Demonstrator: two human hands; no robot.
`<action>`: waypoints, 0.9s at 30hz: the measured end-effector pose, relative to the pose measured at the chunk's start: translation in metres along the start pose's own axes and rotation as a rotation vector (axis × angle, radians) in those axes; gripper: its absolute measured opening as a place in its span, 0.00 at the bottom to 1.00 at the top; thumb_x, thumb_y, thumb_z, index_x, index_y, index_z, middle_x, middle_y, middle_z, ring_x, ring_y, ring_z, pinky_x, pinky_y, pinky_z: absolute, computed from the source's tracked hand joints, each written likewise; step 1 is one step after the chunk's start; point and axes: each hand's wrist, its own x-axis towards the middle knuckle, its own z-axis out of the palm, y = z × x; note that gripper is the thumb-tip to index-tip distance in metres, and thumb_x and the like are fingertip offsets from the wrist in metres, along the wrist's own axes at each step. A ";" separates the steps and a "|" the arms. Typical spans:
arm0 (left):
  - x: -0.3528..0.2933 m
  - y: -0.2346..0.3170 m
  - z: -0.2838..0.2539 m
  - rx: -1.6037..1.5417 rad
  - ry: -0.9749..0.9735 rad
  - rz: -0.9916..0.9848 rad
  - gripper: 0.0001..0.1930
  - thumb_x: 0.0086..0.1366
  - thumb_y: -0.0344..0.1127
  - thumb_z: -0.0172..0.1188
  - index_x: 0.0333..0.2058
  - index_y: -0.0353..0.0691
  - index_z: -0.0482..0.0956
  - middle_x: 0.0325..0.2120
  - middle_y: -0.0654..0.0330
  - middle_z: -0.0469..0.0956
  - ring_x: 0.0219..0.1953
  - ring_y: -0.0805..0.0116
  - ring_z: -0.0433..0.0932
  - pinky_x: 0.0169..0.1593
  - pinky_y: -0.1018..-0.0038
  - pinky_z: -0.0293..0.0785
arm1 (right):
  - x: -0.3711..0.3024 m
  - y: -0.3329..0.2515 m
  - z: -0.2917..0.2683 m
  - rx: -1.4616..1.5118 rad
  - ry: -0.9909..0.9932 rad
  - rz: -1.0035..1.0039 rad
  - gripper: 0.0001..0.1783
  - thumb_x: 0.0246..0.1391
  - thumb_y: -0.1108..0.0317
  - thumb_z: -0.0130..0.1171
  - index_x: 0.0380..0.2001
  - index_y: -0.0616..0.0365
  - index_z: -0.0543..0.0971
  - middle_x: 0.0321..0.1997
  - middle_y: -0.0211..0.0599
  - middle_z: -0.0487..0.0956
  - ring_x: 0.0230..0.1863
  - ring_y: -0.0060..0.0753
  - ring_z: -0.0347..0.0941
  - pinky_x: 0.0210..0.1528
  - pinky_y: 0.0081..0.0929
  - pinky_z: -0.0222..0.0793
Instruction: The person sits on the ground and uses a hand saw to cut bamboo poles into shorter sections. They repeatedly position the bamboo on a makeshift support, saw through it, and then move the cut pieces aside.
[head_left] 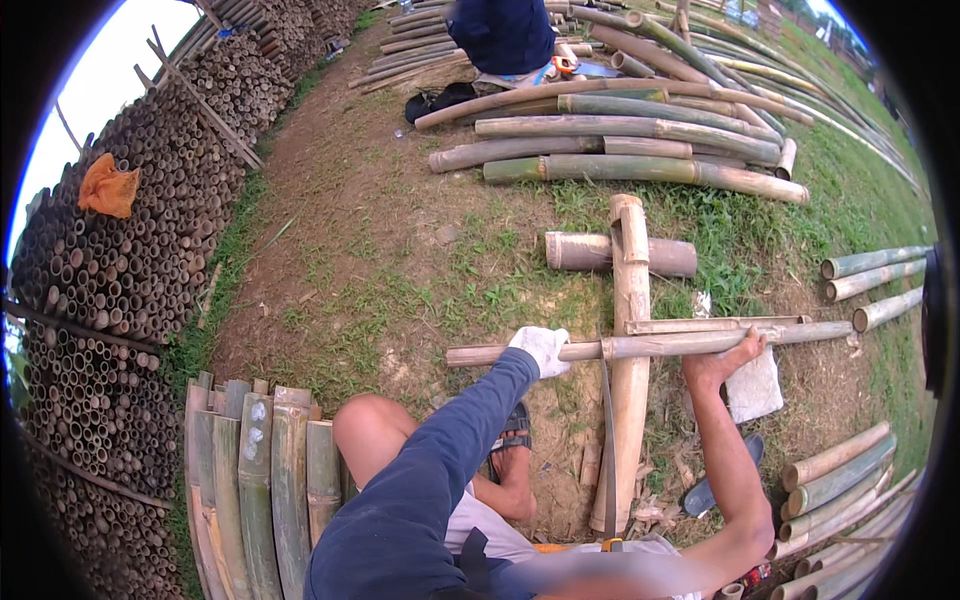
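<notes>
My left hand (541,350), in a white glove, is closed around a slender bamboo pole (650,346) near its left end. Bare, my right hand (722,364) grips the same pole from below, right of its middle. The pole lies across a thick pale bamboo log (629,440), which points away from me and has a notched far end resting on a short brown bamboo piece (672,258). A narrower bamboo length (715,324) sits along the pole's far side. From the pole toward my lap runs a thin grey strip (608,450) with a yellow and black end; its kind is unclear.
Bamboo poles (640,170) lie piled ahead, beside a person in dark blue (505,40). Cut bamboo (255,460) stands at my left; more poles (840,480) lie right. A pale slab (754,388) and a dark sandal (705,492) are near my right arm. Stacked bamboo (150,250) lines the left.
</notes>
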 end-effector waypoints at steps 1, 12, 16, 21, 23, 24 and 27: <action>0.000 0.000 -0.001 0.025 -0.010 0.002 0.22 0.62 0.60 0.67 0.46 0.50 0.84 0.34 0.51 0.89 0.39 0.47 0.89 0.46 0.53 0.84 | 0.001 0.007 0.000 0.005 0.009 -0.001 0.28 0.64 0.80 0.59 0.67 0.62 0.71 0.62 0.47 0.78 0.64 0.45 0.76 0.69 0.39 0.70; -0.005 0.006 -0.002 0.022 0.010 -0.014 0.24 0.63 0.61 0.64 0.48 0.49 0.84 0.37 0.48 0.89 0.41 0.45 0.89 0.47 0.51 0.84 | 0.138 0.016 0.070 0.047 0.049 0.050 0.26 0.65 0.78 0.62 0.65 0.61 0.72 0.63 0.50 0.79 0.63 0.47 0.79 0.67 0.39 0.73; -0.005 0.006 -0.002 0.035 0.002 -0.022 0.24 0.63 0.61 0.64 0.47 0.50 0.85 0.36 0.48 0.89 0.41 0.45 0.89 0.47 0.51 0.84 | 0.103 0.028 0.050 -0.042 0.016 0.022 0.30 0.59 0.78 0.64 0.65 0.62 0.72 0.60 0.51 0.79 0.62 0.49 0.79 0.67 0.40 0.73; -0.004 0.002 0.004 0.011 0.018 -0.009 0.22 0.63 0.60 0.65 0.45 0.50 0.85 0.35 0.49 0.89 0.41 0.46 0.89 0.47 0.52 0.84 | 0.088 0.033 0.045 -0.021 0.009 0.027 0.28 0.61 0.78 0.63 0.65 0.62 0.73 0.61 0.50 0.79 0.63 0.46 0.78 0.68 0.39 0.71; -0.003 0.001 0.005 0.005 0.028 -0.001 0.22 0.62 0.60 0.66 0.45 0.50 0.85 0.35 0.50 0.89 0.40 0.46 0.89 0.47 0.52 0.84 | 0.094 0.026 0.047 -0.015 0.005 0.050 0.28 0.61 0.78 0.63 0.64 0.62 0.73 0.62 0.49 0.78 0.63 0.45 0.77 0.68 0.39 0.71; -0.003 0.000 0.006 0.007 0.045 0.009 0.23 0.62 0.60 0.67 0.46 0.49 0.84 0.35 0.50 0.89 0.40 0.46 0.89 0.47 0.52 0.84 | 0.099 0.021 0.048 -0.022 0.002 0.053 0.28 0.61 0.78 0.62 0.64 0.62 0.73 0.62 0.49 0.78 0.63 0.45 0.77 0.68 0.38 0.71; -0.002 0.001 0.005 0.031 0.024 -0.004 0.24 0.61 0.60 0.67 0.47 0.49 0.84 0.36 0.50 0.89 0.41 0.46 0.89 0.47 0.52 0.84 | 0.135 0.018 0.061 0.004 0.081 -0.094 0.23 0.65 0.79 0.60 0.62 0.61 0.74 0.60 0.45 0.79 0.62 0.40 0.77 0.68 0.36 0.70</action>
